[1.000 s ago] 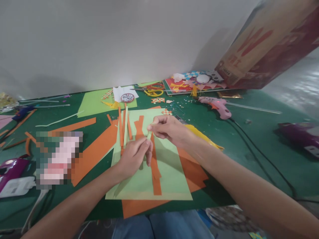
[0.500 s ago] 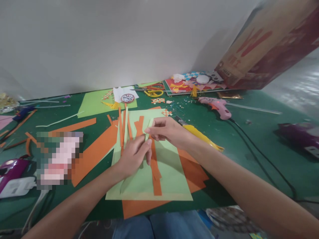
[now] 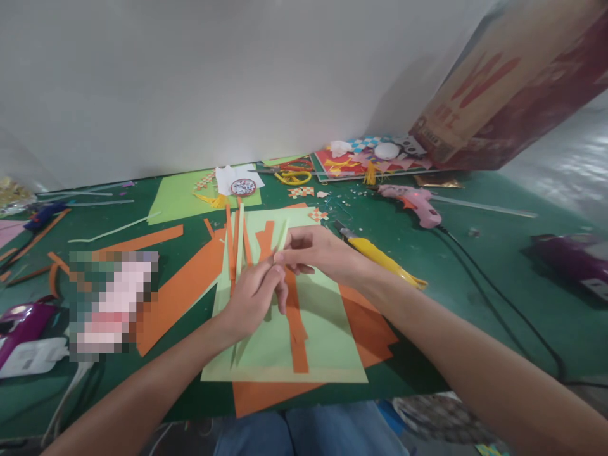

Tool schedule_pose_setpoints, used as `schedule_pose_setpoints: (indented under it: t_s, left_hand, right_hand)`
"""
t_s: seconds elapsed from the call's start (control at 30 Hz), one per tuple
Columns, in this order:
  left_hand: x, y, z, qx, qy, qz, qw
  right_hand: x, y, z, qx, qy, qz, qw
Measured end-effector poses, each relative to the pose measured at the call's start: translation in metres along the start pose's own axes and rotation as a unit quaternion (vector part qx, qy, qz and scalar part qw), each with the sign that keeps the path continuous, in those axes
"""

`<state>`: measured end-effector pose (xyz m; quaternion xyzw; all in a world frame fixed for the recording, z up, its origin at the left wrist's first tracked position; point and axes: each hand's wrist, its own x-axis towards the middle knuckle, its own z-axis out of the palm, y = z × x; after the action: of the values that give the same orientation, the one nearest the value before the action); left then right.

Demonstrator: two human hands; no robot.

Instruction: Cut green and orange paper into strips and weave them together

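Near edge, bottom centre of frame: blue denim knees [image 3: 323, 430] under the green tabletop [image 3: 475, 323]. Flat orange paper sheet [image 3: 270, 396] sticks out from under a large pale green paper sheet [image 3: 332, 348]. Long orange paper strips [image 3: 299, 354] lie on that.

Hands are over the sheet, frame centre. Right hand [image 3: 311, 250] pinches a narrow pale green paper strip [image 3: 284, 233] between thumb and fingers. Left hand [image 3: 256, 291] grips its lower end, fingertips meeting the right's; exact contact is hidden. Strip tilts, top end free.

Left of the hands: a bunch of thin orange and pale green paper strips [image 3: 240, 237]. Lower left: blurred-out pink rectangular object [image 3: 116, 301] beside a white plastic plug block [image 3: 35, 356]. Right of the hands: yellow-handled knife [image 3: 380, 256].

Farther, right of centre: pink plastic glue gun [image 3: 418, 201], clear stick behind it. Top of table, centre: yellow-handled scissors [image 3: 297, 177].

Containers, upper right: flat red-based holder [image 3: 327, 177], tray or board, can't tell. On it: crumpled white tissue, blue-and-white checkered woven paper, white disc, yellow tassel. Behind it leans a brown-and-dark-red printed carton [image 3: 503, 82]; contents hidden.
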<state>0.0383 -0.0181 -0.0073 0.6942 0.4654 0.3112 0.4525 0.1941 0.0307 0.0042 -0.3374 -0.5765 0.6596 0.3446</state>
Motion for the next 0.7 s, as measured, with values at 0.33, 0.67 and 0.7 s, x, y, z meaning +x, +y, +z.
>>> schedule_pose_setpoints:
  t_s: [0.33,0.67,0.7]
  left_hand:
    - [-0.0006,0.0014,0.0005,-0.028,-0.004,-0.027,0.999]
    - [-0.0008,0.0001,0.0000,-0.036,-0.021,-0.008,0.999]
    - [-0.0008,0.0001,0.0000,-0.033,-0.019,-0.006,0.999]
  right_hand:
    - [0.0013,0.0031,-0.0016,0.025,0.035,-0.013,0.999]
    - [0.0016,-0.0012,-0.0061,0.039,0.044,-0.025,0.998]
    - [0.0015,-0.0009,-0.0061,0.037,0.034,-0.018,0.999]
